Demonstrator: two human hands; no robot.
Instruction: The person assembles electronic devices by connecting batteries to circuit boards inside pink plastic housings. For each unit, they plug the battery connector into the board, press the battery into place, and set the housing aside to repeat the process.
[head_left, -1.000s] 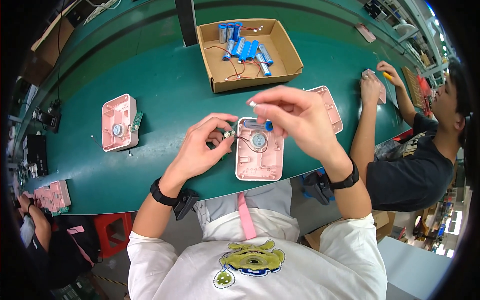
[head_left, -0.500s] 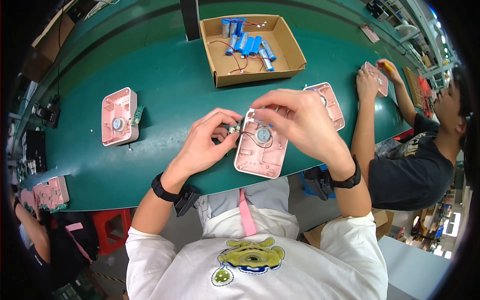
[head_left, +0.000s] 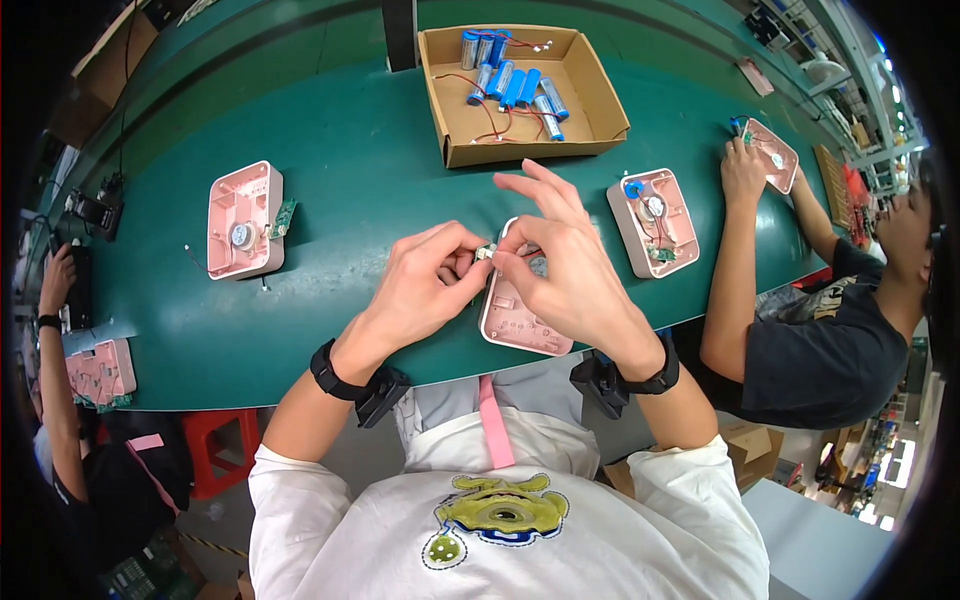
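Note:
Over the pink plastic housing (head_left: 522,328) in front of me, my hands meet at its upper left edge. My left hand (head_left: 420,272) is closed, pinching a small circuit board (head_left: 484,252) with a pale connector; most of the board is hidden by the fingers. The thumb and index finger of my right hand (head_left: 562,262) are pressed together right beside that connector, the other fingers raised. What they pinch is too small and covered to make out. Behind the right hand, a round speaker (head_left: 540,267) in the housing is partly visible.
An open cardboard box (head_left: 590,135) of blue wired batteries (head_left: 518,88) stands behind. Pink housings lie left (head_left: 262,190) and right (head_left: 622,222), both with speakers and boards. A co-worker (head_left: 830,330) at right holds another housing (head_left: 775,150); another person's arm (head_left: 58,370) reaches in at left.
My right hand has come down and left from the housing's top to the board in my left hand. The co-worker's housing is turned, and an arm at far left now reaches onto the table.

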